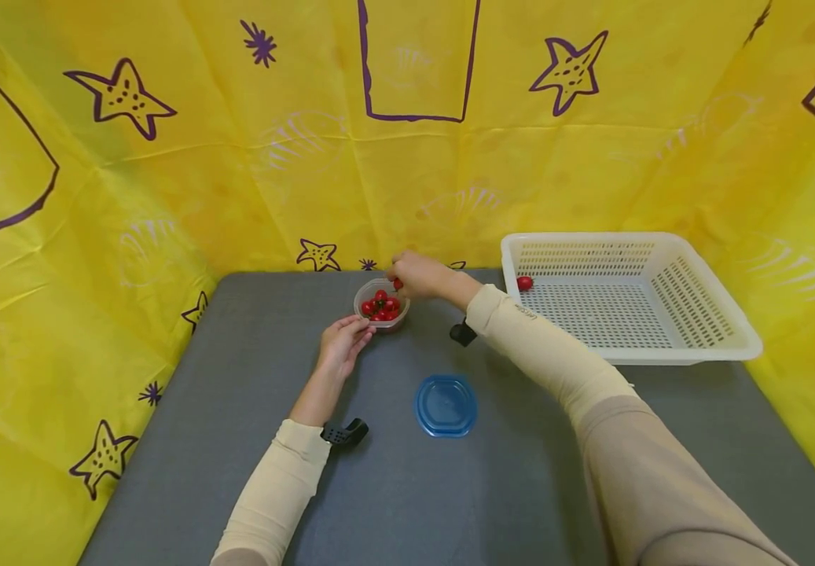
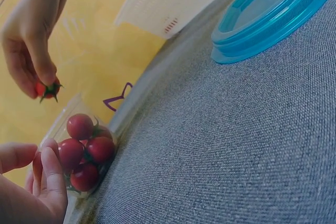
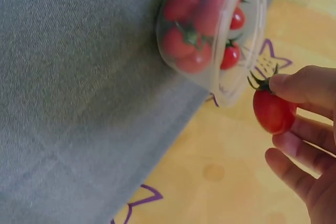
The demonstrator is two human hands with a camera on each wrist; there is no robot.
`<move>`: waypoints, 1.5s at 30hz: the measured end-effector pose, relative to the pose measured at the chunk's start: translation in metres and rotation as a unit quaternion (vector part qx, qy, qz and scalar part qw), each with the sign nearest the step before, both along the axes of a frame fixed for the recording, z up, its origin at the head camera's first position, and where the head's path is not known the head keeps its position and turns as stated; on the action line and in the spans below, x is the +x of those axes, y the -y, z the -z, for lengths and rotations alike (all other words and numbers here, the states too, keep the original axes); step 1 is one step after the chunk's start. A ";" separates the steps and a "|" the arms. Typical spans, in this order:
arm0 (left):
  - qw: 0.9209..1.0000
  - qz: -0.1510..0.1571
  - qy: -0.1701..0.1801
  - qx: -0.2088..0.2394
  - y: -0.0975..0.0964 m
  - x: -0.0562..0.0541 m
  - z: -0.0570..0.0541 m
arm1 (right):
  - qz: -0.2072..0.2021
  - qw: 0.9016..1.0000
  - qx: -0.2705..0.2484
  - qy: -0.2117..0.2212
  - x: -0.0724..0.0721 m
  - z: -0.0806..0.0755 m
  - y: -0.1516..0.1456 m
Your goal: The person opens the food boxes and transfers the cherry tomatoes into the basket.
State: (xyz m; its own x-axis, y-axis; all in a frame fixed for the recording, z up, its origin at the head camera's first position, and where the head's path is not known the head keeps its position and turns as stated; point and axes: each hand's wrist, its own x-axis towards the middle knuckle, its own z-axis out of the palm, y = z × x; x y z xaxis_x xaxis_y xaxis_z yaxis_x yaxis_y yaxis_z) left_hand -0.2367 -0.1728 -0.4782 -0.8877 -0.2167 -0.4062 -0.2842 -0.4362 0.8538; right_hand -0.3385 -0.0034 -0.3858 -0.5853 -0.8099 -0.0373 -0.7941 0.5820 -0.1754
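Observation:
A small clear plastic container [image 1: 360,292] holding several red cherry tomatoes [image 2: 100,149] stands near the far edge of the table. My left hand [image 1: 342,344] pinches its rim from the near left side. Between the thumb and fingers of my right hand [image 1: 418,275] is one cherry tomato [image 3: 274,111], its green calyx turned toward the container. That tomato is held just above the container's right rim, apart from the others.
A blue round lid [image 1: 446,406] lies on the grey table [image 1: 379,487] in front of the container. At the right stands a large white perforated basket [image 1: 704,355], with one cherry tomato [image 1: 524,283] at its left end. Yellow patterned cloth [image 1: 421,181] hangs behind and at the sides.

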 end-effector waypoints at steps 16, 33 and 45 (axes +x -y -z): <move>1.000 -0.001 0.010 -0.007 0.001 0.002 0.001 | 0.023 0.991 -0.119 0.063 -0.010 -0.023 -0.030; 1.000 0.001 0.013 -0.014 0.001 0.000 0.004 | 0.073 0.982 -0.152 0.086 -0.016 -0.046 -0.065; 1.000 0.001 0.013 -0.015 0.001 -0.001 0.001 | 0.108 0.977 -0.152 0.103 -0.019 -0.061 -0.085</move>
